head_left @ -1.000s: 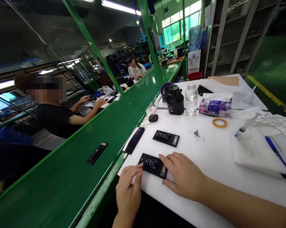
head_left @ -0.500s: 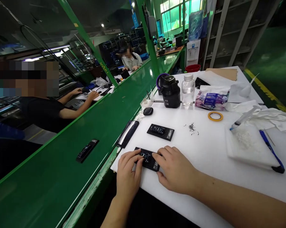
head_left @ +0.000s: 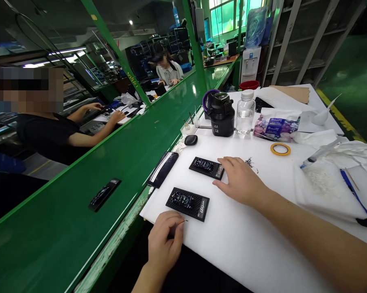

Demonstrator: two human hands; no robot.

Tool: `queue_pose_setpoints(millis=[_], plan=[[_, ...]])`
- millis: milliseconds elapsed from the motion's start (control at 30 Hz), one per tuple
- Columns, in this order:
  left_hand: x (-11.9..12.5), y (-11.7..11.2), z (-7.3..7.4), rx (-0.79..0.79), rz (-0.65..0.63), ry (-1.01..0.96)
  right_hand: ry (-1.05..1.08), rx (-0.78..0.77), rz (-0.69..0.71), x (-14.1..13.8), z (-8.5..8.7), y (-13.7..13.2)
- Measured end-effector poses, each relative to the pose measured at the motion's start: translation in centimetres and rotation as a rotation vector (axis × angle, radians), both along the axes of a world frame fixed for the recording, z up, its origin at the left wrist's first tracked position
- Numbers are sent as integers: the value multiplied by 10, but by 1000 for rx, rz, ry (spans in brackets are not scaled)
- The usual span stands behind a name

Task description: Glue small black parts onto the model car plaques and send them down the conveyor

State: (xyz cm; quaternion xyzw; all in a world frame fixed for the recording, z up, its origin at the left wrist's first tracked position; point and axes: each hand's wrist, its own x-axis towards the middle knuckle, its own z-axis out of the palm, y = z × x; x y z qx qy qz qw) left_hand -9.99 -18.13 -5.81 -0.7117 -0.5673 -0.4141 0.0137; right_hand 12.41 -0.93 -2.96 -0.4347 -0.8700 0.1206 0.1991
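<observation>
Two black display bases with glossy dark model cars on them lie on the white table. The near model car base has silver lettering at its right end. My left hand is in front of it, thumb and forefinger pinched on a tiny dark piece. Farther back is the other model car base. My right hand is at its right end, the fingertips at its far corner and the thumb apart, near its front edge. Behind that hand, a pile of small black pieces is partly covered.
A third model car base lies on the green bench. Around the table are a phone, a black jug, a clear bottle, yellow tape and a white foam pad. Two people sit beyond the bench.
Both hands have come off the near model car base. My left hand moved toward the table's front edge, pinching a tiny piece. My right hand moved back to the far base.
</observation>
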Motion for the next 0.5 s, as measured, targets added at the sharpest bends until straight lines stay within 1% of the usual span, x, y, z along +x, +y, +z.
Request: queue_pose_setpoints(millis=[67, 167, 233, 300, 400, 500], plan=[[0, 3, 3, -42, -31, 31, 3, -18, -2, -3, -4, 4], [1, 10, 13, -121, -42, 70, 32, -48, -30, -6, -4, 3], [0, 16, 21, -200, -39, 100, 81, -78, -100, -6, 0, 3], [1, 25, 28, -285, -23, 122, 155, -117, -201, -4, 5, 4], [4, 45, 35, -378, -11, 76, 302, -181, -329, 1, 12, 8], [4, 70, 41, -417, -45, -8, 439, -229, -347, 7, 18, 2]])
